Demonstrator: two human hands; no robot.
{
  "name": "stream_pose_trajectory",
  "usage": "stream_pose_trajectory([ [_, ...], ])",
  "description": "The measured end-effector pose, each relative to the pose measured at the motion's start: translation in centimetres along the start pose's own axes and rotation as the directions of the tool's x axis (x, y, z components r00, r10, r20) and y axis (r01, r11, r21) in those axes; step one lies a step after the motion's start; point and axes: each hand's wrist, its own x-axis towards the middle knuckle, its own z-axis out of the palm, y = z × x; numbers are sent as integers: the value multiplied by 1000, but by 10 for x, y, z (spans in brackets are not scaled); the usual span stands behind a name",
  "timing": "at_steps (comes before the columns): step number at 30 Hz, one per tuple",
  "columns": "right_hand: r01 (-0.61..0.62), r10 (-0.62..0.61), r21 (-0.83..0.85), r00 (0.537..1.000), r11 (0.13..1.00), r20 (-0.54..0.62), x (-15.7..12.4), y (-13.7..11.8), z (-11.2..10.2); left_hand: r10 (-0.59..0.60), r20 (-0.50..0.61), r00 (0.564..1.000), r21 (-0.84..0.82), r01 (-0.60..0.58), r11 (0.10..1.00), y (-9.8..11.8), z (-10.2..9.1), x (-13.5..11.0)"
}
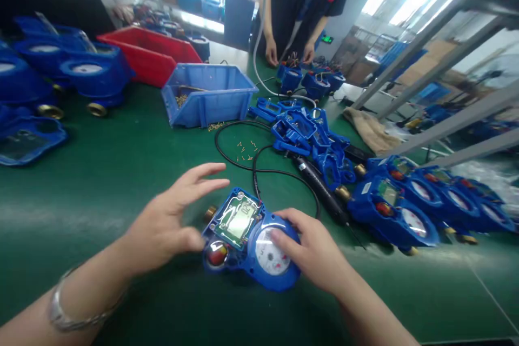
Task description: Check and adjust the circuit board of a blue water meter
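Observation:
A blue water meter (250, 275) lies in front of me on the green bench, its round white dial to the right and a lit display on a circuit board at its upper left. My right hand (312, 246) grips the dial end, thumb resting across the dial glass. To the left, my left hand (170, 219) is spread with fingers and thumb apart, close to the meter's left side and holding nothing. A brass fitting (210, 212) pokes out behind the meter. Beyond it lie several small brass screws (244, 150) and a black electric screwdriver (320, 186) with its cable.
Blue plastic frames (302, 127) are heaped behind the screwdriver. A blue bin (221, 100) and a red bin (150, 54) stand further back. More meters are grouped at the right (393, 205) and left. Across the bench a person's hands (271, 51) work on other meters.

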Motion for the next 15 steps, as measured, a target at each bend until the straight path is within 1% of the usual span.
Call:
stream_pose_trajectory([
  [1,-6,7,5,1000,1000,-22,-4,0,3,30,-30,999,103,-27,994,10,-6,7],
  [2,-8,9,10,999,1000,-43,-7,0,6,69,-22,997,213,-63,975,21,-10,16],
  [3,-8,9,15,998,1000,-63,-9,-1,8,111,27,993,308,-114,945,32,-12,25],
  [4,-8,9,16,997,1000,-81,-11,-1,10,149,106,983,385,-179,906,42,-12,34],
  [6,-5,6,6,993,1000,-117,-15,-4,14,179,296,938,489,-310,815,60,-6,52],
  [8,13,-13,-7,989,1000,-145,-18,-7,17,137,473,870,568,-420,708,73,4,64],
  [9,26,-28,-11,986,1000,-162,-19,-8,19,98,540,836,600,-464,652,78,9,68],
  [10,39,-41,-14,983,999,-180,-21,-9,20,57,586,808,627,-497,600,82,13,70],
  [11,50,-53,-17,979,999,-195,-22,-10,21,19,613,790,650,-517,557,84,17,71],
  [13,58,-61,-21,975,998,-215,-25,-10,24,-32,621,783,686,-524,505,87,21,69],
  [15,56,-59,-21,973,998,-222,-26,-9,25,-59,605,794,710,-504,491,86,22,65],
])
